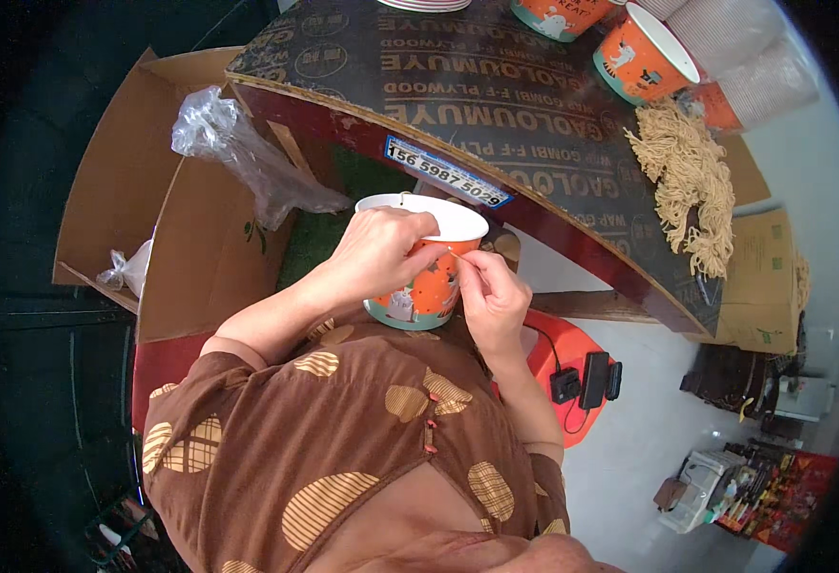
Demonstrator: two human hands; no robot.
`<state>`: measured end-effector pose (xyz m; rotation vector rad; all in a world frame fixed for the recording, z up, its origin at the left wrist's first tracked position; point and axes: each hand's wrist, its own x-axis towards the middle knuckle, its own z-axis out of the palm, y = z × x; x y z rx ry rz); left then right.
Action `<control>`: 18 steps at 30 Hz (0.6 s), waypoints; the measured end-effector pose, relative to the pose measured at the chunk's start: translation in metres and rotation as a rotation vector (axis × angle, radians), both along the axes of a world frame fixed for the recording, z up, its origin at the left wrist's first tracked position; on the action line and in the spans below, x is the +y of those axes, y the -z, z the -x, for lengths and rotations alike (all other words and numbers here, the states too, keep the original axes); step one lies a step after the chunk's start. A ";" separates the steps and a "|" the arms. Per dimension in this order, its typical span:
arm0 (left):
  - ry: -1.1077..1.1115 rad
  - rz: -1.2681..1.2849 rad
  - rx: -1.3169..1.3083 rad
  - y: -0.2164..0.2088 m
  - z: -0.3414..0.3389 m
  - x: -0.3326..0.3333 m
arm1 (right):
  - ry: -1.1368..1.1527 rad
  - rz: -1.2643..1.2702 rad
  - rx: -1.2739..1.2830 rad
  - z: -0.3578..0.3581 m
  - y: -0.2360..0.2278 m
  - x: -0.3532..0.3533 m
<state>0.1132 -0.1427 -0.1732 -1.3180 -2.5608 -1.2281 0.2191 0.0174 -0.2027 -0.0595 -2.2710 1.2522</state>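
An orange paper bucket (429,296) with a white inside, a teal base and cartoon prints stands upright against my front. My left hand (381,250) grips its near left rim, thumb stretched along the outside just under the edge. Close to the rim's right side, my right hand (492,298) pinches what looks like a thin pale cord (453,254) against the bucket wall; its fingertips hide most of it. A small bit of cord (403,199) also shows at the far rim. The bucket's inside is partly covered by my left hand.
A plywood table (496,105) spans ahead, bearing a bundle of cream cords (685,186), matching buckets (644,57) and stacked cups in plastic. Clear plastic bag (238,153) hangs by an open cardboard box (200,248) at left. Red stool (558,368) with black devices stands at right.
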 end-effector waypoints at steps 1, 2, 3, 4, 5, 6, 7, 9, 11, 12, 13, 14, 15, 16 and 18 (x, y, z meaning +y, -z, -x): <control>0.000 -0.001 0.001 0.000 -0.001 0.000 | 0.008 -0.004 0.037 -0.001 -0.002 -0.001; -0.005 -0.002 -0.007 -0.001 -0.002 -0.001 | 0.008 -0.005 0.038 -0.001 -0.004 -0.002; -0.011 -0.003 -0.015 -0.002 -0.003 -0.001 | 0.017 -0.026 0.061 -0.002 -0.008 -0.002; -0.011 -0.002 -0.018 -0.001 -0.003 -0.001 | 0.026 -0.044 0.081 -0.003 -0.009 -0.002; -0.016 -0.006 -0.030 -0.001 -0.002 -0.001 | 0.025 -0.044 0.078 -0.003 -0.009 -0.003; -0.021 -0.010 -0.042 0.000 -0.002 -0.001 | 0.034 -0.058 0.080 -0.004 -0.008 -0.003; -0.021 -0.010 -0.042 -0.001 -0.003 -0.002 | 0.044 -0.074 0.084 -0.005 -0.009 -0.004; -0.004 0.018 -0.043 -0.004 -0.005 -0.002 | 0.044 -0.091 0.081 -0.009 -0.010 -0.005; -0.005 0.028 -0.035 -0.004 -0.006 -0.003 | 0.040 -0.108 0.078 -0.011 -0.011 -0.006; -0.005 0.040 -0.027 -0.004 -0.007 -0.003 | 0.029 -0.098 0.063 -0.012 -0.011 -0.007; -0.004 0.038 -0.026 -0.003 -0.007 -0.003 | 0.020 -0.088 0.048 -0.013 -0.012 -0.007; -0.005 0.020 -0.036 -0.003 -0.008 -0.002 | 0.021 -0.089 0.048 -0.014 -0.013 -0.008; -0.006 0.001 -0.045 -0.003 -0.008 -0.002 | 0.014 -0.012 0.006 -0.016 -0.014 -0.009; -0.007 0.001 -0.046 -0.003 -0.009 -0.003 | 0.006 0.065 -0.036 -0.016 -0.015 -0.010; -0.012 -0.006 -0.074 -0.004 -0.010 -0.004 | -0.009 0.142 -0.097 -0.018 -0.017 -0.009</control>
